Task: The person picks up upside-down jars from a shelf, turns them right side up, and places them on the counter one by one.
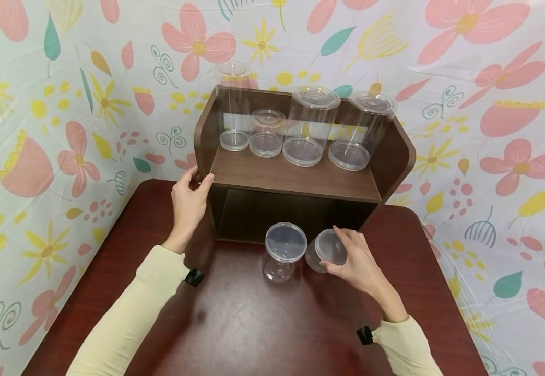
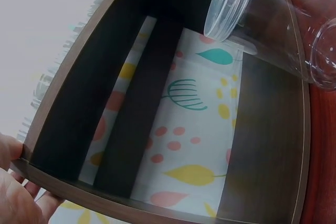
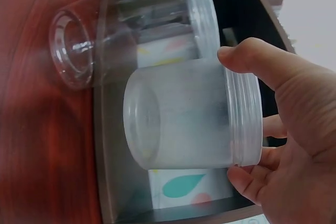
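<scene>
My left hand (image 1: 189,206) grips the front edge of the left side panel of a brown two-tier shelf (image 1: 296,180), its thumb on the inner side. In my right hand (image 1: 360,263) is a short frosted plastic jar (image 3: 184,116), held by its lid between thumb and fingers. It tilts in front of the lower compartment, and its base looks raised off the table in the right wrist view. Just left of it, a taller clear jar with a lid (image 1: 285,242) stands upright on the table. Whether the two jars touch I cannot tell.
On the upper tier stand a tall narrow clear jar (image 1: 234,107), a short jar (image 1: 267,133) and two larger lidded jars (image 1: 310,125), (image 1: 362,130). The dark red table (image 1: 244,318) extends in front. Flower-patterned sheets (image 1: 127,104) hang behind and at both sides.
</scene>
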Motion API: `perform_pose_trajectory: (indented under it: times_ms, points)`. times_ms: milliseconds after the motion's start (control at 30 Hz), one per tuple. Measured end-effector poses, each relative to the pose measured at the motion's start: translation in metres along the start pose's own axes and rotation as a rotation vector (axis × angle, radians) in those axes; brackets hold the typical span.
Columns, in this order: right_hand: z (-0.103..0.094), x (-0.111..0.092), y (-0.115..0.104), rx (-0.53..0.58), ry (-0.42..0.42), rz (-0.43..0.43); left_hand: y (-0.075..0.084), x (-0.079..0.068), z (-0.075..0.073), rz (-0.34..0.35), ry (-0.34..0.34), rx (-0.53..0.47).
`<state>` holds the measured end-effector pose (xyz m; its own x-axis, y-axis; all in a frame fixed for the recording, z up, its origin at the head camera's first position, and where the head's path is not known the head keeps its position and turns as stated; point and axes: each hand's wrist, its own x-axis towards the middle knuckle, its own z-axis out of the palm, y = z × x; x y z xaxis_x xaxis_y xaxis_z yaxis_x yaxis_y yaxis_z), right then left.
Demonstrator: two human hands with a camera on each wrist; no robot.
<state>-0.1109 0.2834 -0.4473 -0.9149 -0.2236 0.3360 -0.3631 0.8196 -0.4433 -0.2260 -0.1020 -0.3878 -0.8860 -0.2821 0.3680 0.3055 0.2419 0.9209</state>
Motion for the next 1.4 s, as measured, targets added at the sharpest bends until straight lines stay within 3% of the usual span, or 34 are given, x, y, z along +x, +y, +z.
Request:
perform_pose_trajectory:
  times_ms: [633, 1400]
  points:
    - [0.035, -0.01, 0.009, -0.014, -0.061, 0.008, -0.002, 0.001, -0.001, -0.012, -0.007, -0.003]
    - [0.058, -0.017, 0.011, -0.018, -0.087, 0.008, -0.002, 0.001, -0.001, -0.02, -0.005, -0.002]
